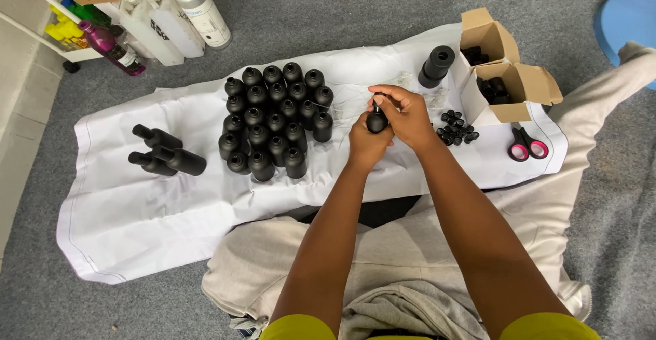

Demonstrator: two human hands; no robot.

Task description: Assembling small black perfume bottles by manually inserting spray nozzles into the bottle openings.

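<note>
Two hands are meeting over a single small black bottle (pixel 376 119), held just above the white cloth (pixel 137 203) that is covering the grey carpeted floor (pixel 615 196). The left hand (pixel 366 145) is wrapping its fingers (pixel 361 129) closed around the bottle's body from below, apparently steadying it upright, while the right hand (pixel 410 116) is curling over the top, its fingertips pinching shut at the bottle's neck where a cap would sit; whether a cap is under them is hidden. Holding the bottle in the air between both hands is keeping it clear of the others, and it is sitting between the finished-looking stock and the loose parts. Just to the left of the hands, a tight cluster of upright black bottles (pixel 277 121) is standing on the cloth, packed shoulder to shoulder, which is keeping them from tipping. Further left, well apart, three black bottles (pixel 166 152) are lying on their sides. To the right of the hands, a small heap of loose black caps (pixel 456 128) is lying within easy reach, with pink-handled scissors (pixel 527 147) beyond it. Behind the caps, two open cardboard boxes (pixel 502 80) are holding more black pieces, and a black cylinder (pixel 437 65) is standing beside them. At the far left, large white bottles (pixel 181 12) are leaning near a shelf (pixel 41 12).
</note>
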